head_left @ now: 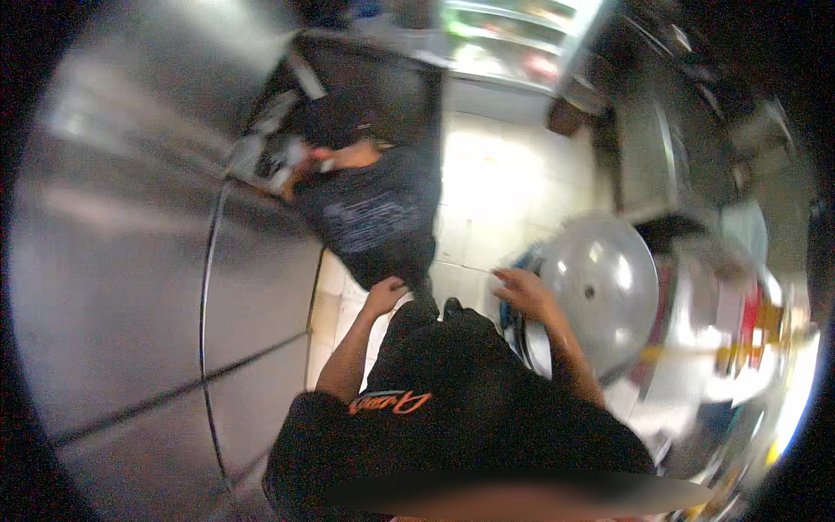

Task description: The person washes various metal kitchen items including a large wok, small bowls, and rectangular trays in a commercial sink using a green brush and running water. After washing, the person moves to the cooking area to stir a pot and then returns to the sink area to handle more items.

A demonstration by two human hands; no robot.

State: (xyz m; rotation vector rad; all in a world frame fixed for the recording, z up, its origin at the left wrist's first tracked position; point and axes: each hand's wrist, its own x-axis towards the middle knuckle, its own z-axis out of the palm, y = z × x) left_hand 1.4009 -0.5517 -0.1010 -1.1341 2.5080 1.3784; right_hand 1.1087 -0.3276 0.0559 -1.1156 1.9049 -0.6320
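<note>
My left hand (385, 297) hangs in front of my dark clothes, its blurred fingers loosely bent and apart, with nothing seen in it. It is nearest to the legs of a co-worker (370, 213) in a dark printed shirt. My right hand (522, 291) reaches out with its fingers apart and holds nothing that I can see. Beside it, to the right, is a large round grey lid-like dome (600, 287) with a dark spot at its middle. Whether that hand touches the dome or the bluish thing next to it, I cannot tell.
A tall steel cabinet front (130, 261) fills the left side. The co-worker leans over a counter (252, 165) ahead on the left. Further off stands a lit case with shelves (509, 39). Pale floor tiles (478, 200) run between, and blurred red and yellow items (757, 326) crowd the right.
</note>
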